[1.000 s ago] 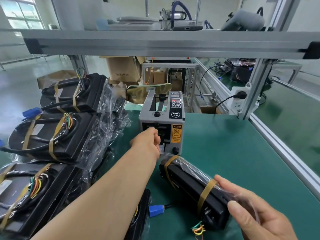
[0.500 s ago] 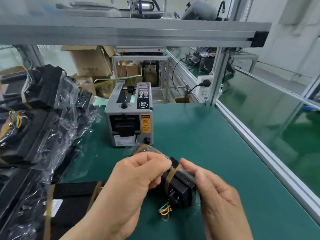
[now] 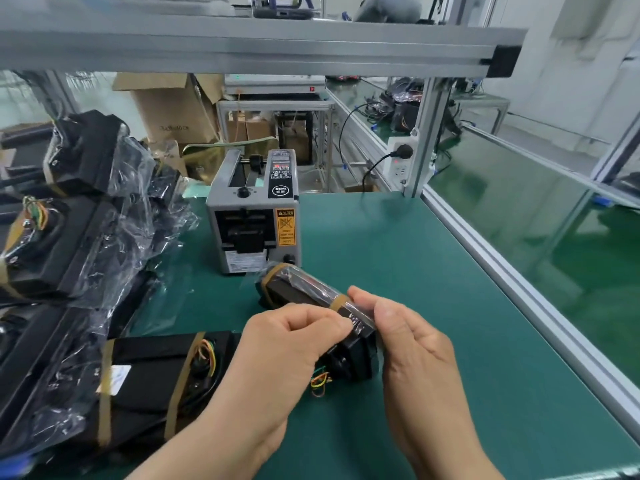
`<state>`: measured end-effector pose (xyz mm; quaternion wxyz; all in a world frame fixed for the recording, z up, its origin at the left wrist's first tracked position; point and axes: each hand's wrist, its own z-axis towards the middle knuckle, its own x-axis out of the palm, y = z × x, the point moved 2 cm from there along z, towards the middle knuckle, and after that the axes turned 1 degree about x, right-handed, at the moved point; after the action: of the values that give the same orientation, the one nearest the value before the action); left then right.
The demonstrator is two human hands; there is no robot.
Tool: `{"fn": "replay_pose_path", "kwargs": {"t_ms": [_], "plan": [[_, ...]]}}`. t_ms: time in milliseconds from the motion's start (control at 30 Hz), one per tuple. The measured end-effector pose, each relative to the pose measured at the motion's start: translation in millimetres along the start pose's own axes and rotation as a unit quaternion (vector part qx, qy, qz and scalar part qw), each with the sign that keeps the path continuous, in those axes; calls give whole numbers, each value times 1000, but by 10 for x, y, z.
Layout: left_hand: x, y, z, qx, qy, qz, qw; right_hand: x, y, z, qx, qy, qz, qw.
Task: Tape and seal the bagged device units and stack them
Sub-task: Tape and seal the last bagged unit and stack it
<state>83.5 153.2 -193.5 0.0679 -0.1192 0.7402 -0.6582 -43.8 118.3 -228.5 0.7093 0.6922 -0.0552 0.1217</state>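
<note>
- Lying slantwise over the green bench mat [image 3: 433,271], a bagged device unit [image 3: 304,296] is seen just in front of the tape dispenser [image 3: 254,216]. It is a long black block wrapped in clear, glossy film.
- Two brownish strips are wound round it: a far tape band [image 3: 273,273] by the dispenser and a near tape band [image 3: 337,301] beside the fingers.
- A tuft of coloured wires [image 3: 320,381] is shown sticking out below its near end.
- That near end is pinched by the left hand [image 3: 287,344], with the fingers curled and the thumb and forefinger pressed onto the film.
- The same end is grasped from the other side by the right hand [image 3: 412,341], with the fingers bent round the bag.
- Whether a loose piece of tape is held cannot be told.
- Another taped unit [image 3: 156,372] is laid flat at the near left.
- More bagged units [image 3: 69,237] are piled along the left edge.
</note>
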Motion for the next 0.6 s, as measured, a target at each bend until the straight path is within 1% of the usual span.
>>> {"fn": "replay_pose_path", "kwargs": {"t_ms": [100,333,600], "plan": [[9,-3,5,-2,1,10,1000,2,-4,-1,-3,2,3,1000],[26,23,16,20,-46,66,997,-7,-5,-7,-4,15,2,1000],[64,8,6,28,-59,69,995,-17,-9,-9,-3,25,-1,1000]]}}
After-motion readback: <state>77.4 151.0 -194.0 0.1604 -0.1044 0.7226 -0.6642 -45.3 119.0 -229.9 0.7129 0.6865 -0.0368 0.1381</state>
